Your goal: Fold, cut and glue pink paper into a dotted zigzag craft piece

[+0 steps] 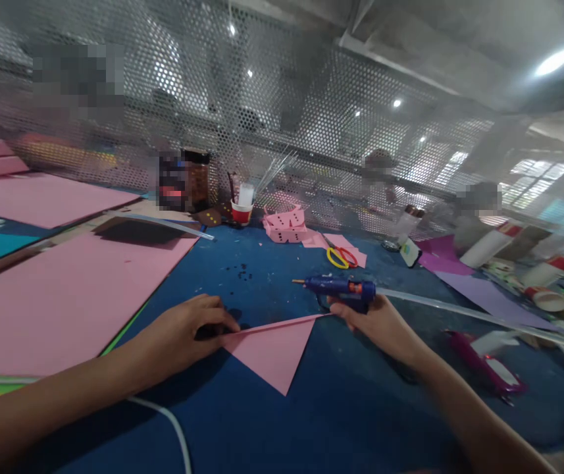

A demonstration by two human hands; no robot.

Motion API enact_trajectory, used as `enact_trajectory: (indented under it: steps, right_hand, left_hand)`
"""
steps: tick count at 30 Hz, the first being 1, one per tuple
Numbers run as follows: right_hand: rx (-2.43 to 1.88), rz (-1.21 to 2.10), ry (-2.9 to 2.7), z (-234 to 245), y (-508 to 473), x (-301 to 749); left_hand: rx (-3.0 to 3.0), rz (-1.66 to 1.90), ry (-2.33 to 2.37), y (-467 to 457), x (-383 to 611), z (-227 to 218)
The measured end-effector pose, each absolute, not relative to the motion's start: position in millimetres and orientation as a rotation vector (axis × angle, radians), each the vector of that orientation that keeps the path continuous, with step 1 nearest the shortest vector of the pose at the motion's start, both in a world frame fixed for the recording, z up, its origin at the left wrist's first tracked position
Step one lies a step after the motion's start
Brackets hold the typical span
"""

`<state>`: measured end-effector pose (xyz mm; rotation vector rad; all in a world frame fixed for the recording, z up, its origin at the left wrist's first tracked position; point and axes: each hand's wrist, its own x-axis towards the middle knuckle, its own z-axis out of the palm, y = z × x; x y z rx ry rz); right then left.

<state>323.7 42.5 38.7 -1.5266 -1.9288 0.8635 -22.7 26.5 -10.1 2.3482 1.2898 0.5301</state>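
Note:
A pink paper triangle (278, 355) with a narrow fold along its upper edge lies on the blue table (242, 428). My left hand (203, 332) pinches the triangle's left corner between thumb and fingers. In my right hand (370, 322) is a blue glue gun (341, 287), its nozzle pointing left and a long clear glue stick (439, 301) running out of its back. The right thumb and fingertips are by the triangle's right corner; whether they press on it I cannot tell.
Large pink sheets (64, 303) cover the left side. Behind are scissors (341, 257), a dotted pink paper piece (285, 224) and a red-and-white cup (241, 212). To the right lie a magenta tool (489, 365) and purple paper (489, 296). A white cord (176, 428) crosses the front.

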Motion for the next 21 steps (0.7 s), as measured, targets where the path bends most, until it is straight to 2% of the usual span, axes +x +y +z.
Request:
enact_trajectory:
  steps: [4, 7, 15, 21]
  right_hand:
    - [-1.562, 0.350, -2.060, 50.6, 61.0, 357.6]
    - [-1.884, 0.028, -2.027, 45.3, 75.0, 391.2]
    - [-2.231, -0.078, -1.909, -2.5, 99.2, 434.7]
    - [-2.281, -0.154, -1.975, 1.3, 89.8, 434.4]
  left_hand:
    - [2.405, 0.587, 1.264, 28.4, -25.3, -14.5]
    - [2.475, 0.612, 1.223, 31.9, -27.4, -20.2]
    - [2.531, 0.698, 1.188, 35.5, -27.5, -27.7]
    - [2.606, 0.691, 1.190, 32.6, -23.8, -22.1]
